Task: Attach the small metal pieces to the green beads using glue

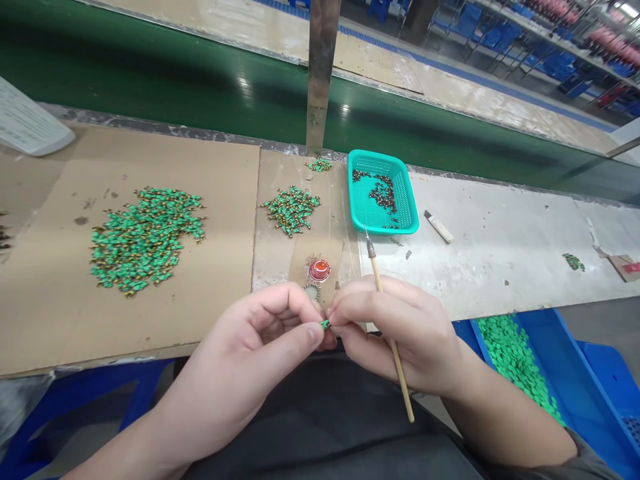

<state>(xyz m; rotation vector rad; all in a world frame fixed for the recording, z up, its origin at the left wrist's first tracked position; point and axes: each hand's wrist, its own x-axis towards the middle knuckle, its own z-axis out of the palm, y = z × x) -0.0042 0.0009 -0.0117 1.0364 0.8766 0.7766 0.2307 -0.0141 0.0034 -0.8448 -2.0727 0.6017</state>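
Small green piece (325,325) sat at fingertips, above near edge of counter (480,280) — left hand (260,340) pinched it between thumb and forefinger. Right hand (410,327) met its other end, fingers drawn together; grip there could not be told. Thin brush (400,373) ran through right fingers — red-filled dish (320,270) lay just beyond.
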